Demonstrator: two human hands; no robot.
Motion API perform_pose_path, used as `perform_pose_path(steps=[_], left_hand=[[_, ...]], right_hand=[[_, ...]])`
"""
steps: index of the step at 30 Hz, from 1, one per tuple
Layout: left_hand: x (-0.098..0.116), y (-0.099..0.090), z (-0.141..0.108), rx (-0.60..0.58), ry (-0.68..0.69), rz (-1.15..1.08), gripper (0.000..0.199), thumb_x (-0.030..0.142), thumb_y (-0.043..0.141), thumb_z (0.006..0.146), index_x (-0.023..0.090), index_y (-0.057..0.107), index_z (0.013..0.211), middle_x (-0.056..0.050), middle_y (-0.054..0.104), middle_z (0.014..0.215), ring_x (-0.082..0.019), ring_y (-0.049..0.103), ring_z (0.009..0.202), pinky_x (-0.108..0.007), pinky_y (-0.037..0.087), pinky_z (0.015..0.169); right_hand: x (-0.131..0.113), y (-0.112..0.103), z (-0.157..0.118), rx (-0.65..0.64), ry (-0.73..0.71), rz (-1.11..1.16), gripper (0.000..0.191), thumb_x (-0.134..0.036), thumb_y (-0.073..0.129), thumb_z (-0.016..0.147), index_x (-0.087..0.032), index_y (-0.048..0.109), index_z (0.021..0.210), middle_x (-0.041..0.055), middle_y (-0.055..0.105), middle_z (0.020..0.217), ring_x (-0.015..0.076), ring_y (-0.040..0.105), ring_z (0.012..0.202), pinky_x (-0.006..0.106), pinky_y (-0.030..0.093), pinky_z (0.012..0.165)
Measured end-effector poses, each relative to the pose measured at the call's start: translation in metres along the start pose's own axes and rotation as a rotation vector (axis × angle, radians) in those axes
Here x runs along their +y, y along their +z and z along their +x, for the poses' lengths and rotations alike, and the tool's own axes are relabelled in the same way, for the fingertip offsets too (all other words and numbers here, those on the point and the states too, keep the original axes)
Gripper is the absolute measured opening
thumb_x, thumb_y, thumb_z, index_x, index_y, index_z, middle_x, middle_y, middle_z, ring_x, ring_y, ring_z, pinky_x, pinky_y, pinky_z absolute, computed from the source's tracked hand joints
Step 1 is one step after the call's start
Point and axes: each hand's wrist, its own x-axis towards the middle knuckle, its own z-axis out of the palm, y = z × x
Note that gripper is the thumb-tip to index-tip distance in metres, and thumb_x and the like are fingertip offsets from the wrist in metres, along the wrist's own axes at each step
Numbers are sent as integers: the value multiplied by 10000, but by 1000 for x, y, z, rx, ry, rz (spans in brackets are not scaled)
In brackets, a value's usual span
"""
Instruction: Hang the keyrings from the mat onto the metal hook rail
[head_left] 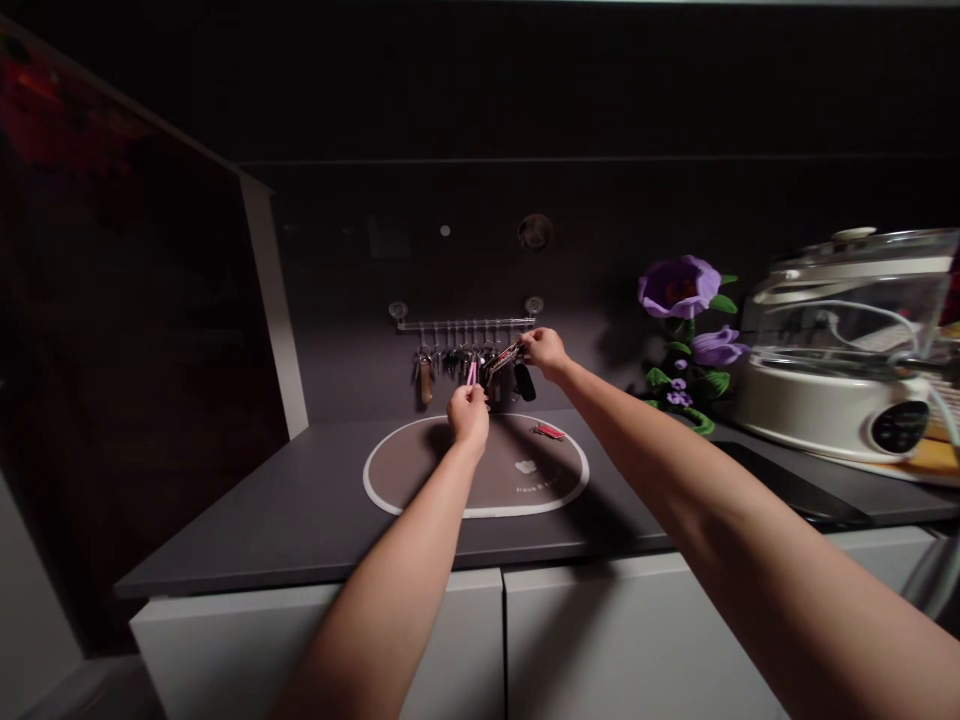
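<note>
A clear rail (465, 324) with hooks is fixed to the dark back wall, and several keys hang from it. At its left part hangs a brown key tag (426, 382). My left hand (469, 410) is closed on a pink strap (472, 372) in front of the middle of the row. Below the rail's right end, my right hand (543, 350) pinches a bunch of keys (504, 358) that slants down to the left. A black key fob (524, 382) hangs just below my right hand. On the oval brown mat (405, 465) lies a red object (550, 431).
Purple artificial flowers (679, 287) stand at the right of the grey counter (300, 520). Beyond them is a white appliance (825, 400) with a clear top and a cable. A dark flat panel (787, 480) lies in front of it. White cabinets (577, 630) are below.
</note>
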Motion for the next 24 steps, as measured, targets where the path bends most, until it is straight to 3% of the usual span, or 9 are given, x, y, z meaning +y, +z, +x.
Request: perform_pose_path(steps=[11,24], left_hand=[[-4,3,3,-5,-9,20,144,258,460,763,155,534,696,4,562,613,-83,493,493,-213,385,547],[-1,5,-3,-71,-48,-47,97,212,481,766,144,522,711,12,549,614,-63,471,466,-196,372,517]], right_hand=[[9,13,30,152,8,-127,143,-244,534,712,-120,594,672,29,543,555,133,549,590,242,473,581],[30,15,19,83,43,-68,157,-253,512,734,-118,588,710,14,544,576,83,490,506,213,445,535]])
